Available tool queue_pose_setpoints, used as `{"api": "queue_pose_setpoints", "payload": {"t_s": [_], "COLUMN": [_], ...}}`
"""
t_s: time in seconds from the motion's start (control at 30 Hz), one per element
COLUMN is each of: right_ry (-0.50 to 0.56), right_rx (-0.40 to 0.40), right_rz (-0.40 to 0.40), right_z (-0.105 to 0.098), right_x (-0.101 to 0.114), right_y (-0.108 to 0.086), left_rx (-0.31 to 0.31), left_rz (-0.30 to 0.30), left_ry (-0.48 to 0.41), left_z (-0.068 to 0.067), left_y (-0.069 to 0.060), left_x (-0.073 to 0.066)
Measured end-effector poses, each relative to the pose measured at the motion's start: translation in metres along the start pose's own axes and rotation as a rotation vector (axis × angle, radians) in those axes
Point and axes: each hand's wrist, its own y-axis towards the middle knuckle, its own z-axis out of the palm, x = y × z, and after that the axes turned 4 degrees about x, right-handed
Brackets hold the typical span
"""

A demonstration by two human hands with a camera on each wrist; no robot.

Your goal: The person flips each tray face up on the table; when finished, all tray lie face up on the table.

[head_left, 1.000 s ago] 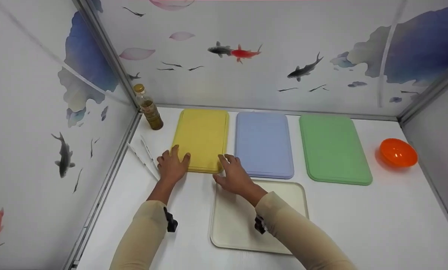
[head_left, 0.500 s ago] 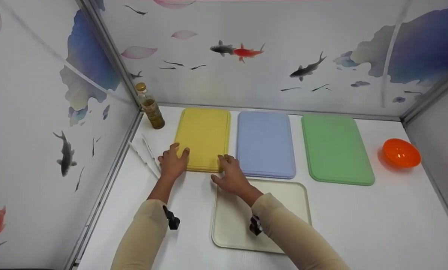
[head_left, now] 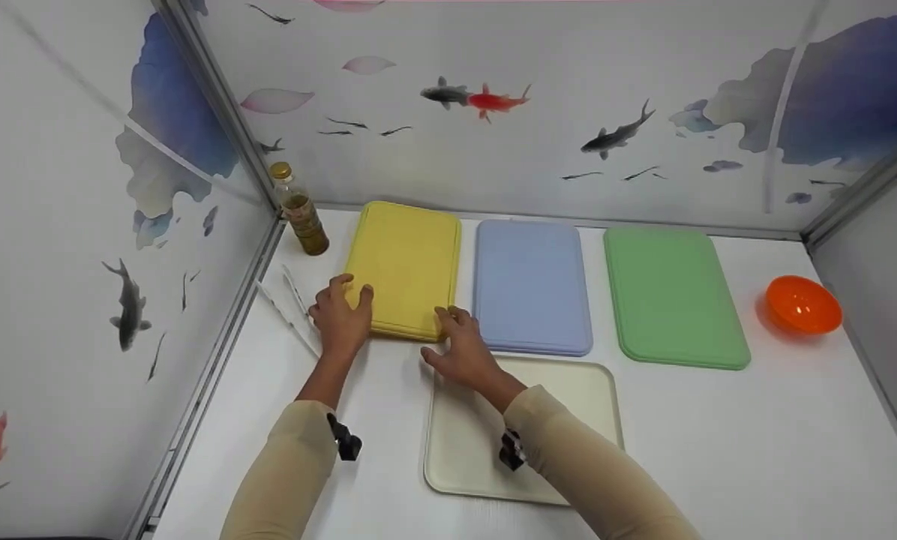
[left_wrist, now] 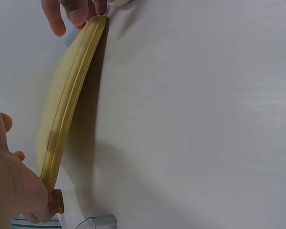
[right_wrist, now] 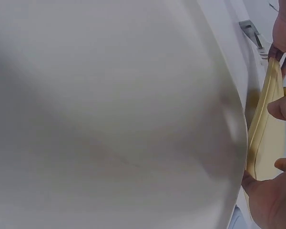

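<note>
A yellow tray (head_left: 403, 270), which looks turned bottom up, is tilted with its left side raised off the white table. My left hand (head_left: 341, 319) grips its left edge; in the left wrist view some fingertips (left_wrist: 50, 210) are under the rim. At the near right corner my right hand (head_left: 463, 349) has fingers curled round the edge, while its thumb stands apart from the tray. In the right wrist view the rim of the yellow tray (right_wrist: 264, 114) runs between both hands. A cream tray (head_left: 523, 480) lies face up below my right forearm.
A blue tray (head_left: 532, 289) and a green tray (head_left: 673, 300) lie to the right, with an orange bowl (head_left: 802, 305) beyond them. White tongs (head_left: 287, 315) are beside my left hand. A bottle of oil (head_left: 304, 217) stands in the back left corner, near the walls.
The yellow tray has gone from lying flat to tilted, its left side lifted. My left hand has risen slightly with it; my right hand stays at the corner.
</note>
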Motion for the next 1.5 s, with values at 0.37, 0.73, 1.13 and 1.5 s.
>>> {"api": "queue_pose_setpoints", "payload": {"t_s": [0.37,0.73,1.13,1.5], "right_ry": [0.014,0.021,0.059,0.130], "right_rx": [0.037,0.077,0.106,0.149], "right_rz": [0.004,-0.025,-0.033,0.008], "right_z": [0.001,0.001,-0.001,-0.003], "right_x": [0.004,0.004,0.007,0.012], "right_y": [0.000,0.003,0.008,0.010], "left_rx": [-0.171,-0.330,-0.337,-0.247], "left_rz": [0.010,0.130,0.346,0.486], "left_ry": [-0.108,-0.274,-0.331,-0.310], "left_z": [0.001,0.003,0.008,0.016], "left_y": [-0.005,-0.007,-0.020,-0.035], "left_x": [-0.014,-0.029,-0.052,-0.072]}}
